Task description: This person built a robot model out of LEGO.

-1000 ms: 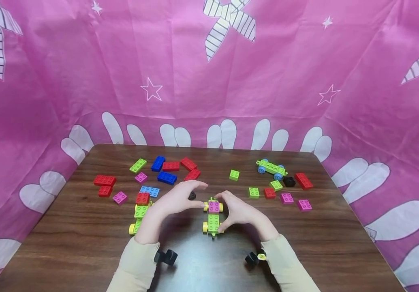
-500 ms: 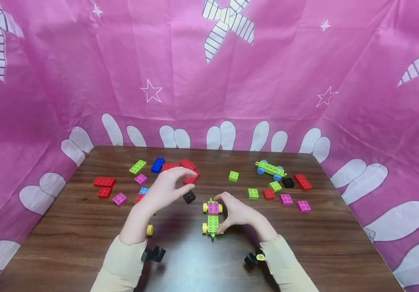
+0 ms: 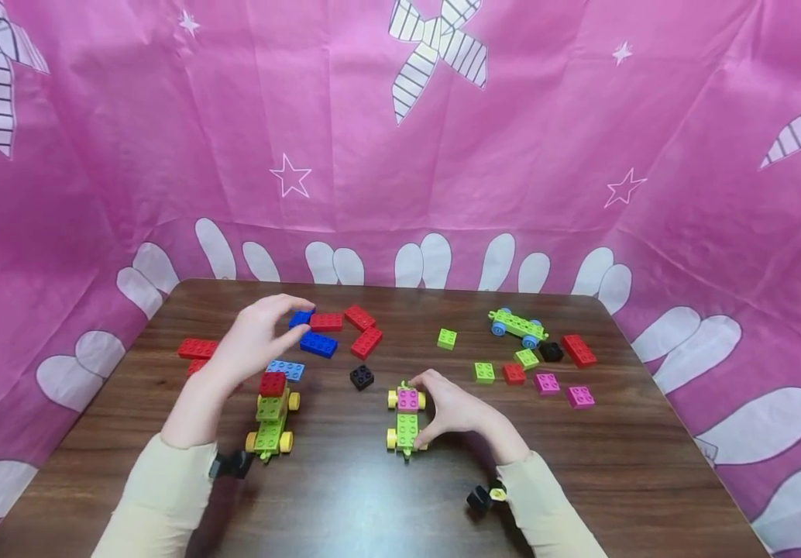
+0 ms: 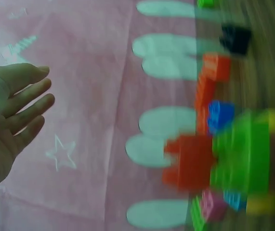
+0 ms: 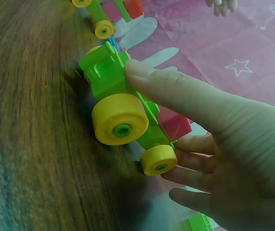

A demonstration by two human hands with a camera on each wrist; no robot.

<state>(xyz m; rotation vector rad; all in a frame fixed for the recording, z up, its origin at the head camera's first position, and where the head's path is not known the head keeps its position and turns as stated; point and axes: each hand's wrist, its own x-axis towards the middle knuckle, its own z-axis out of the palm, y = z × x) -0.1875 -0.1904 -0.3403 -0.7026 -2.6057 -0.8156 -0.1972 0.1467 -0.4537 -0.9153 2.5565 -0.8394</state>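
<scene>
My right hand holds a lime-green toy car base with yellow wheels, thumb at its near end and fingers at its far end. A pink brick sits on the car's far half; the right wrist view shows the thumb against the green base. My left hand hangs over the left side of the table with nothing in it, fingers spread in the left wrist view. Below it stands a second yellow-wheeled green car, stacked with a green brick and a red brick on top.
Blue bricks and red bricks lie at the back left, a black brick mid-table. Toward the right are a blue-wheeled green car, another black brick and several green, red and pink bricks.
My left hand has moved away from the car in the middle, leftward and back, uncovering the black brick and then the stacked car. My right hand stays on its car.
</scene>
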